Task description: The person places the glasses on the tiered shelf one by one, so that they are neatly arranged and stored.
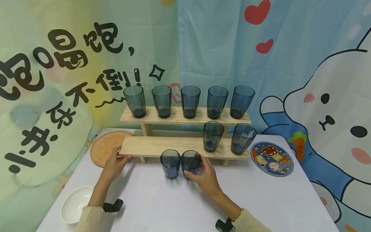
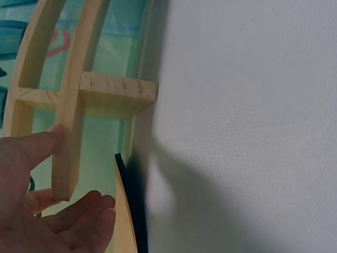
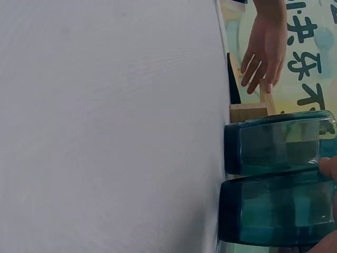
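Note:
Two blue-grey tinted drinking glasses stand side by side on the white table in front of a two-step wooden shelf [image 1: 162,145]. My right hand [image 1: 207,180] grips the right glass [image 3: 279,208], thumb on the near side and fingers at its far right. The left glass [image 1: 170,163] is beside it, very close or touching. At the lower step's left end, my left hand [image 1: 113,164] holds the board [image 2: 68,153], its thumb against the front edge. Two more glasses, one of them this glass [image 1: 213,137], stand on the right of the lower step.
Several matching glasses line the upper step [image 1: 174,120]. An orange round mat [image 1: 101,149] lies at the left, partly under the shelf. A white bowl [image 1: 71,206] sits at the front left, and a blue cartoon mat [image 1: 272,159] at the right. A printed curtain [image 1: 214,38] hangs behind.

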{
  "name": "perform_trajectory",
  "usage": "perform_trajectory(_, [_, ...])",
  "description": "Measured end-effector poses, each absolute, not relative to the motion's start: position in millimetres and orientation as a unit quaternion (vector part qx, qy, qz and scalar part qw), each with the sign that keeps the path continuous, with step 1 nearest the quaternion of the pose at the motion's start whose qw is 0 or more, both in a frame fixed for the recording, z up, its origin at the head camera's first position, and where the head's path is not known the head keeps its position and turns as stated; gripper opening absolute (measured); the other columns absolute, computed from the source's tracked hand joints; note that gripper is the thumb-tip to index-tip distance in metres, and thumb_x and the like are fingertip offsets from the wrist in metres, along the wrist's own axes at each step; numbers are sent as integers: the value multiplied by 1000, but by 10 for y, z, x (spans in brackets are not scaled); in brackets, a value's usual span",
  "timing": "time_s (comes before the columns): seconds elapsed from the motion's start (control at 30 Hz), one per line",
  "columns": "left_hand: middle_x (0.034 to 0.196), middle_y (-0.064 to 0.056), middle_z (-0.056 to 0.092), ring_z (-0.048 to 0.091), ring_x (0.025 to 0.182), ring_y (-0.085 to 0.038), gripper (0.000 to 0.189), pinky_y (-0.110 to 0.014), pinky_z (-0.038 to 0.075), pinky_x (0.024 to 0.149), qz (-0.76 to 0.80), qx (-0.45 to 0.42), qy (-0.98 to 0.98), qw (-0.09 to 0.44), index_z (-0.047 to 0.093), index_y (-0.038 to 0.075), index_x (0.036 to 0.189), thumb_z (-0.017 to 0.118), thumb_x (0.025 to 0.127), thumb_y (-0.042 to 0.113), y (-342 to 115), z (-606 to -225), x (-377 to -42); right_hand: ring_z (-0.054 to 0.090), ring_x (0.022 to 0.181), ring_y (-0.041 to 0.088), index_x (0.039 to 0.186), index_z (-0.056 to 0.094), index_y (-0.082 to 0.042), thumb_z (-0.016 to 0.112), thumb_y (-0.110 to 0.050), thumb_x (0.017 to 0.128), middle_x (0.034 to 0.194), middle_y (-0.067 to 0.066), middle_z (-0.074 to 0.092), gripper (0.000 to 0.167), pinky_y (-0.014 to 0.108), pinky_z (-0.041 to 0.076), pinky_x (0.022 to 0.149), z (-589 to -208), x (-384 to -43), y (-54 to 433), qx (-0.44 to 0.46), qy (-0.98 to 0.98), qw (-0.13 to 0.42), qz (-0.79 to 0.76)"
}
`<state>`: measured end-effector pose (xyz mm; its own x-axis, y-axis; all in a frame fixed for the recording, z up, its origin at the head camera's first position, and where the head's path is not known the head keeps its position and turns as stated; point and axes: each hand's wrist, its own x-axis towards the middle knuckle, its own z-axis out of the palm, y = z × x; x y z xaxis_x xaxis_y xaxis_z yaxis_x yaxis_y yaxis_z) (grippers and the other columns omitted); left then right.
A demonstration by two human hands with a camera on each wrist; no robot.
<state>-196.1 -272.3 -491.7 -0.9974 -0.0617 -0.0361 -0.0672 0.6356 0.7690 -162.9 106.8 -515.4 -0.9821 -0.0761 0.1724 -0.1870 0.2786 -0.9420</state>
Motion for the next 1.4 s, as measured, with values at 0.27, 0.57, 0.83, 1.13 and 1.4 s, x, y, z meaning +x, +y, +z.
perform_trajectory(0.27, [154,-41,42,52,137,-54,73,-62,48,110,424,-41,904,11,23,0,161,62,109,31,-2725,-4925,-1954,49,146,30,156,46,-8,91,-22,86,148,12,53,85,44,37,123,-5022,-1576,1126,90,-794,46,599])
perform_trajectory(0.57, [152,-41,45,54,136,-54,70,-63,48,110,421,-35,906,3,24,0,160,63,109,29,-2746,-4923,-1970,42,152,25,160,41,-15,88,-35,89,158,4,46,87,47,35,126,-4621,-1616,1147,88,-801,42,590])
perform_trajectory(0.83, [153,-42,43,54,136,-54,72,-62,47,111,423,-33,906,4,23,-2,161,62,109,29,-2745,-4930,-1980,42,151,28,159,42,-13,86,-36,91,154,8,47,85,43,35,126,-4397,-1856,1006,87,-800,57,590])
perform_trajectory(1.13, [151,-43,45,55,135,-55,72,-62,49,110,422,-35,906,3,24,-3,159,64,108,29,-2729,-4902,-1970,44,149,32,158,43,-7,86,-32,91,151,14,48,82,44,35,126,-4387,-2188,794,90,-792,85,598])
perform_trajectory(1.4, [152,-41,45,55,135,-54,70,-61,49,110,426,-37,904,2,26,-2,159,64,108,27,-2719,-4886,-1967,46,147,33,158,41,-4,85,-31,92,154,17,46,84,45,36,125,-4437,-2326,690,81,-792,82,600])
